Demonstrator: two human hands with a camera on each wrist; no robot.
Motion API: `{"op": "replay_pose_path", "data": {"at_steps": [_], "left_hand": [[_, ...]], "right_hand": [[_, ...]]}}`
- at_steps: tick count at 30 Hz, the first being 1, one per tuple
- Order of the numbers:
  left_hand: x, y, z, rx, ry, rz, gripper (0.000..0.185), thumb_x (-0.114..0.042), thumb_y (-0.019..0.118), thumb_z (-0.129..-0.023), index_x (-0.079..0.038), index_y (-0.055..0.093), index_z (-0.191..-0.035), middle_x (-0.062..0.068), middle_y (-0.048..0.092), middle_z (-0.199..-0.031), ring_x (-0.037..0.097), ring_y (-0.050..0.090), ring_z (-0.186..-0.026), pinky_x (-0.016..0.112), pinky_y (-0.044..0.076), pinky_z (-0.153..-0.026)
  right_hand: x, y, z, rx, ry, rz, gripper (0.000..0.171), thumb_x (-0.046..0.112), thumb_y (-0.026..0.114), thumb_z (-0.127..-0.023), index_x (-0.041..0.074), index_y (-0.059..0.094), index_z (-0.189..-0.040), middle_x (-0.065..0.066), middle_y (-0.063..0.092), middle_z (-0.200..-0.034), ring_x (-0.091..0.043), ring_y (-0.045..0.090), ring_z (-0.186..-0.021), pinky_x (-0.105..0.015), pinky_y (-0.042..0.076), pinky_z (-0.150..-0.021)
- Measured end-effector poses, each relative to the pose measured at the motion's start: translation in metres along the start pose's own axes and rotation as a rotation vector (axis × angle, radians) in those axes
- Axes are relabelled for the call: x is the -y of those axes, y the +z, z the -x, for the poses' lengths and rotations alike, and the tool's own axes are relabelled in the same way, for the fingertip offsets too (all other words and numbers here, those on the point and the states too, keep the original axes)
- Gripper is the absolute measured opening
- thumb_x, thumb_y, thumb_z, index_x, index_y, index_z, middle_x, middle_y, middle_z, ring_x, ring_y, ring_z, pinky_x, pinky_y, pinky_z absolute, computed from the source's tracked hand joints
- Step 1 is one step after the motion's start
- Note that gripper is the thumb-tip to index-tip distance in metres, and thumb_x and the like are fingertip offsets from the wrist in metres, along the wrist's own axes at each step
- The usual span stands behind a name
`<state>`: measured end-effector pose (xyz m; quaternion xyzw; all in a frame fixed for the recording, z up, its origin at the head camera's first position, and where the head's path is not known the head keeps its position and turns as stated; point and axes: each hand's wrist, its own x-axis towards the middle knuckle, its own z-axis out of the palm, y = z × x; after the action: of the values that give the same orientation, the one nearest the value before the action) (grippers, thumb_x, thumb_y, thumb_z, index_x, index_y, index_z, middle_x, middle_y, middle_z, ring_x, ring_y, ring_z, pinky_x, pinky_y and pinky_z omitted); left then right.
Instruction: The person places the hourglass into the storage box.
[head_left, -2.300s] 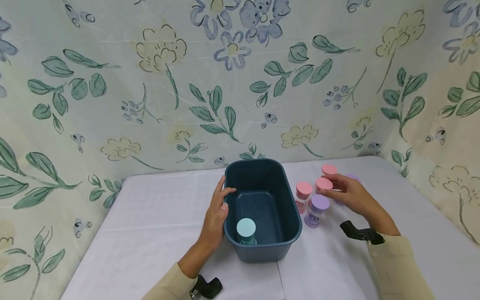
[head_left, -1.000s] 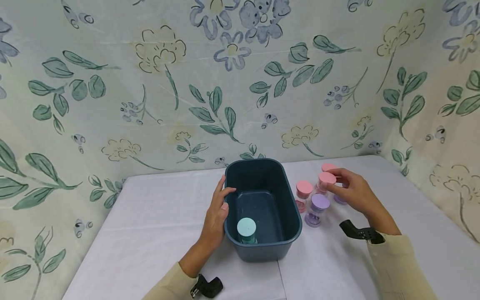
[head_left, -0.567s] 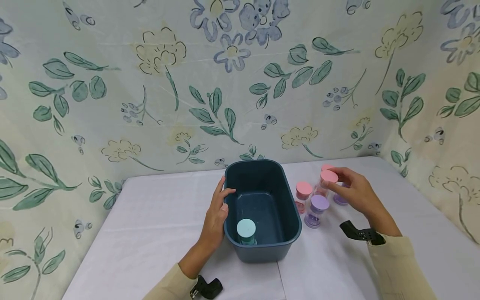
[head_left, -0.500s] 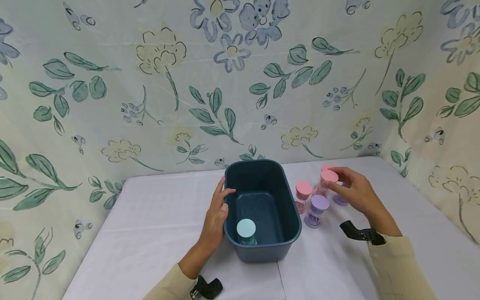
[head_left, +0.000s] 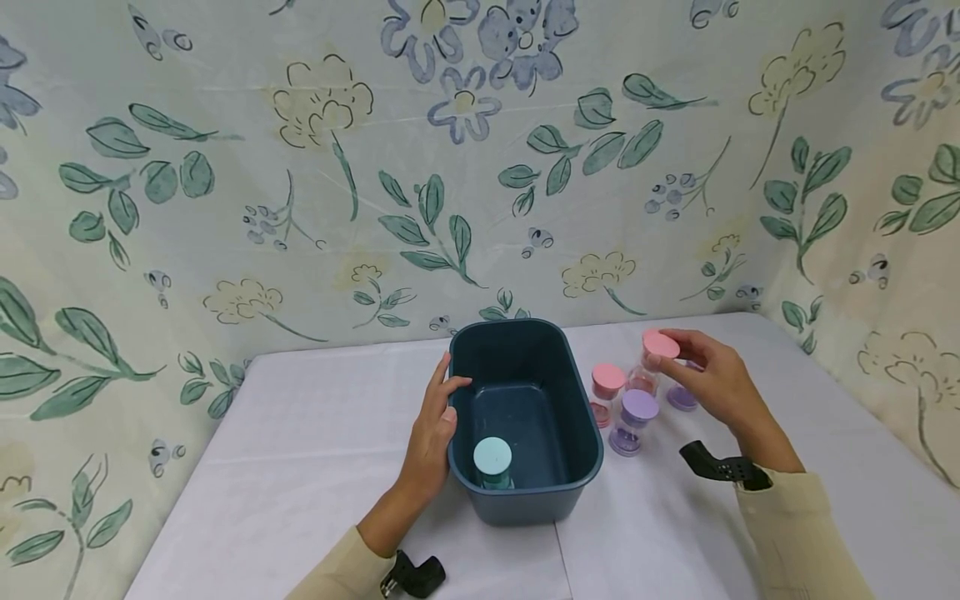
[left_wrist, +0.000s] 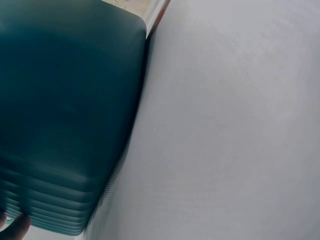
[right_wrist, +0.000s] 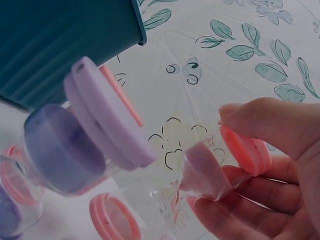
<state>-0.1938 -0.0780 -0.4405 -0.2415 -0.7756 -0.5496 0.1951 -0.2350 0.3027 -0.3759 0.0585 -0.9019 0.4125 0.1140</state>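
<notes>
Fingers and thumb of the right hand [head_left: 708, 379] form the grip, pinching a small clear jar with a pink lid [head_left: 660, 344] by its lid and upper body, so that it is lifted off the desk [head_left: 300, 450] and tilts a little. Seen from the right wrist, the jar [right_wrist: 220, 167] has glossy, transparent plastic walls with pink-purple contents showing through, and its round lid, a smooth matte coral pink with a rounded rim, sits between the thumb above and the curled fingers [right_wrist: 235, 220] below. Just below and to the left of that grip stand a purple-lidded jar [head_left: 640, 407] and a pink-lidded jar [head_left: 607, 377], both round, short and clear-bodied; a purple base [head_left: 682, 397] lies directly under the hand, partly hidden. Further left of the grip sits a dark teal plastic tub [head_left: 577, 400], oblong with rounded corners, a smooth inside and fine horizontal ribbing along its outer rim in the left wrist view. A pale mint-lidded jar [head_left: 492, 457] stands upright inside it near the front wall. The left hand [head_left: 435, 429] rests flat against the tub's left wall, fingers straight and loosely spread over the rim, thumb inside the edge. A white cloth with a fine weave covers the desk, and floral-printed sheeting [head_left: 300, 167] hangs behind it.
</notes>
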Motion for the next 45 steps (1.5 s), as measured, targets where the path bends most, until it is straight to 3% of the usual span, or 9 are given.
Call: {"op": "replay_pose_path", "data": {"at_steps": [13, 19, 23, 29, 39, 45], "left_hand": [[0.0, 0.0, 0.0, -0.001, -0.003, 0.009, 0.041, -0.025, 0.031, -0.1, -0.019, 0.047, -0.137, 0.001, 0.012, -0.162, 0.023, 0.012, -0.147, 0.068, 0.018, -0.107], [0.001, 0.0, 0.0, -0.002, -0.004, 0.0, 0.041, -0.026, 0.03, -0.1, -0.018, 0.047, -0.137, 0.001, 0.012, -0.162, 0.023, 0.012, -0.147, 0.069, 0.018, -0.107], [0.002, 0.0, 0.0, -0.001, 0.002, 0.004, 0.041, -0.025, 0.03, -0.1, -0.018, 0.046, -0.138, 0.001, 0.012, -0.162, 0.024, 0.012, -0.147, 0.069, 0.017, -0.107], [0.002, 0.0, -0.001, -0.002, 0.004, 0.005, 0.041, -0.024, 0.03, -0.1, -0.018, 0.047, -0.138, 0.001, 0.012, -0.162, 0.024, 0.012, -0.147, 0.069, 0.016, -0.107], [0.003, 0.0, 0.0, -0.006, 0.002, -0.008, 0.041, -0.024, 0.03, -0.1, -0.023, 0.046, -0.137, 0.0, 0.012, -0.162, 0.024, 0.012, -0.147, 0.069, 0.017, -0.107], [0.002, 0.0, -0.001, -0.004, -0.004, -0.007, 0.041, -0.022, 0.031, -0.099, -0.024, 0.046, -0.137, -0.001, 0.012, -0.162, 0.022, 0.012, -0.147, 0.068, 0.017, -0.108]], "right_hand": [[0.004, -0.001, 0.0, -0.044, 0.007, 0.006, 0.065, 0.044, 0.064, -0.089, 0.007, 0.048, -0.14, -0.018, 0.053, -0.135, -0.039, 0.048, -0.124, -0.058, 0.042, -0.097], [0.006, -0.002, -0.001, -0.065, -0.003, 0.021, 0.064, 0.044, 0.065, -0.089, 0.008, 0.048, -0.14, -0.015, 0.055, -0.134, -0.035, 0.051, -0.122, -0.031, 0.05, -0.092], [0.007, -0.003, -0.001, -0.084, -0.004, 0.023, 0.065, 0.044, 0.065, -0.089, 0.008, 0.048, -0.141, -0.015, 0.055, -0.134, -0.035, 0.051, -0.122, -0.03, 0.051, -0.091], [0.009, -0.003, -0.001, -0.1, 0.003, 0.014, 0.066, 0.045, 0.065, -0.089, 0.008, 0.047, -0.141, -0.015, 0.055, -0.134, -0.034, 0.051, -0.121, -0.015, 0.048, -0.086], [0.014, -0.004, -0.001, -0.129, 0.004, -0.001, 0.066, 0.044, 0.067, -0.087, 0.009, 0.047, -0.14, -0.015, 0.054, -0.134, -0.033, 0.051, -0.122, -0.016, 0.047, -0.089], [0.015, -0.003, 0.001, -0.145, -0.007, -0.019, 0.064, 0.04, 0.068, -0.088, 0.006, 0.046, -0.136, -0.016, 0.053, -0.135, -0.035, 0.05, -0.124, -0.031, 0.048, -0.095]]}}
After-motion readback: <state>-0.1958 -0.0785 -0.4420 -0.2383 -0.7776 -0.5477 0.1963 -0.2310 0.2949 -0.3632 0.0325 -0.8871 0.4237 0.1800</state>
